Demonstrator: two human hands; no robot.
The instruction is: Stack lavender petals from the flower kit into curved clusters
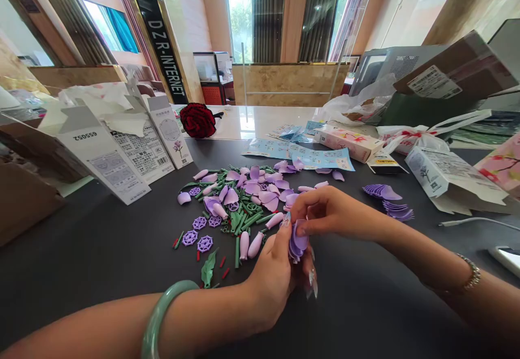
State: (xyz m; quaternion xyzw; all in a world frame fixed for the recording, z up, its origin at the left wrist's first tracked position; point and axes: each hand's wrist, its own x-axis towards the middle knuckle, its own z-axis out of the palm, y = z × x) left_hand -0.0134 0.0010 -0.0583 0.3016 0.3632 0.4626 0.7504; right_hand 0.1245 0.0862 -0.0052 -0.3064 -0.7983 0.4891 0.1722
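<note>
Between two hands (273, 275) (325, 211), one petal cluster (299, 243)

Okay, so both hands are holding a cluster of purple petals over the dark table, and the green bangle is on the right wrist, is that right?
Not quite. The head view shows the green bangle on the left wrist, not the right. The rest stands: the left hand and the right hand both hold the cluster of purple petals over the dark table.

The black banner (162, 39) reads "D Z R·INTERNET", and a white carton flap (85, 136) shows "650052".
</note>
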